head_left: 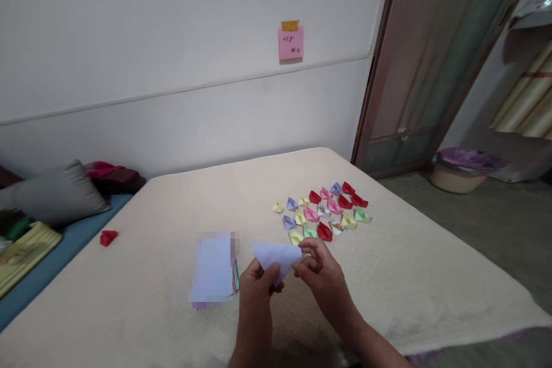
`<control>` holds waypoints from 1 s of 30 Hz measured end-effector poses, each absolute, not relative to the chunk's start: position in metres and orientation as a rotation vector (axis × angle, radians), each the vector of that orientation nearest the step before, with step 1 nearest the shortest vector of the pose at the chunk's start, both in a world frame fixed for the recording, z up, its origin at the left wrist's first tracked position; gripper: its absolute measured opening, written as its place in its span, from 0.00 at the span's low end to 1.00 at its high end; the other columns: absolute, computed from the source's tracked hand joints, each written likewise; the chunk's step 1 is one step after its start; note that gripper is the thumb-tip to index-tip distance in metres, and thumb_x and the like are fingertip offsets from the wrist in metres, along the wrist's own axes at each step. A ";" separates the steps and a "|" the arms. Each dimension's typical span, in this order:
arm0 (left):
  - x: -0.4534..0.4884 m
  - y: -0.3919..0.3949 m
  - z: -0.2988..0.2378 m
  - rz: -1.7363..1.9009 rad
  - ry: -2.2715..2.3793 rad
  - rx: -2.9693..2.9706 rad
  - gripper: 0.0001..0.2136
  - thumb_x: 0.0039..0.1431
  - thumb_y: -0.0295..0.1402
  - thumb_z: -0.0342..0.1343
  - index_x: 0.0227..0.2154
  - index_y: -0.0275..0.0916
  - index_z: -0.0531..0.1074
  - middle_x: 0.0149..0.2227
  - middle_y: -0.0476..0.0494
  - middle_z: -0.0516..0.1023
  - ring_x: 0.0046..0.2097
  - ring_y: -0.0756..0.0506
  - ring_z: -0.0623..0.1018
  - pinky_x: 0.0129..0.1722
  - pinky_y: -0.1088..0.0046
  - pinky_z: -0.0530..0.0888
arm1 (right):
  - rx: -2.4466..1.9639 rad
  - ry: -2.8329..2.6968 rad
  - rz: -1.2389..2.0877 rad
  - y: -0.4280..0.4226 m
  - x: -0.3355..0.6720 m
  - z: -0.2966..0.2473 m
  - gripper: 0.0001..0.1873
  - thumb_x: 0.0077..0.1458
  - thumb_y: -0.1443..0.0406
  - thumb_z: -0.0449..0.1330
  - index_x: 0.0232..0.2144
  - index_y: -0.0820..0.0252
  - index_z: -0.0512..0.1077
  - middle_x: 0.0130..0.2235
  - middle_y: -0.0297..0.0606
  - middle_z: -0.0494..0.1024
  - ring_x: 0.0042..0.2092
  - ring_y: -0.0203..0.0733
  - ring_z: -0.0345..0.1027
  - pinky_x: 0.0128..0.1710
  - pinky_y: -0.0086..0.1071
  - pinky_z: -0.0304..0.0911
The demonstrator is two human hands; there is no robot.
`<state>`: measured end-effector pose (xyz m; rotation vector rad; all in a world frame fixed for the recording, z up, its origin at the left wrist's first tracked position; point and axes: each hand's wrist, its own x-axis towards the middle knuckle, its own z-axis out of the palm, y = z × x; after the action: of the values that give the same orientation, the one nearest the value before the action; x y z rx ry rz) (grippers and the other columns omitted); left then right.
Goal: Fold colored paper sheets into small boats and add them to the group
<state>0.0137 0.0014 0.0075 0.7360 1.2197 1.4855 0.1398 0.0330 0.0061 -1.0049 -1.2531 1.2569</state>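
Observation:
A pale lavender sheet of paper, folded to a roughly triangular shape, is held up above the bed between both hands. My left hand grips it from below, thumb pressed on its front face. At its right corner my right hand pinches the edge between thumb and fingers. To the left lies a stack of paper, lavender on top with coloured edges showing at its side. Beyond my right hand, several small folded paper boats in red, pink, yellow, green, lavender and patterned white sit in loose rows.
The cream bed cover spreads under everything. A red folded paper piece lies at the far left. A grey cushion rests beyond the left edge. A pink note is taped to the wall, and a lined bin stands on the floor at right.

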 end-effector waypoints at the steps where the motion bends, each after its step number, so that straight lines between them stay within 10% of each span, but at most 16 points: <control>1: 0.014 0.002 0.008 1.490 1.218 0.736 0.05 0.51 0.32 0.58 0.27 0.35 0.71 0.23 0.52 0.67 0.25 0.53 0.63 0.24 0.77 0.63 | -1.020 -1.277 1.247 0.033 0.140 0.007 0.13 0.48 0.67 0.60 0.37 0.56 0.63 0.19 0.22 0.63 0.22 0.34 0.60 0.25 0.28 0.56; 30: 0.012 0.002 0.008 1.456 1.228 0.820 0.06 0.49 0.31 0.58 0.30 0.34 0.75 0.23 0.51 0.69 0.25 0.52 0.64 0.25 0.77 0.62 | -0.963 -1.150 1.419 0.037 0.140 0.009 0.06 0.42 0.67 0.63 0.28 0.59 0.77 0.19 0.29 0.70 0.22 0.35 0.61 0.24 0.29 0.57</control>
<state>0.0115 0.0021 0.0084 0.8199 1.2283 1.4561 0.1397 0.0373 0.0093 -0.9627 -1.1498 1.4194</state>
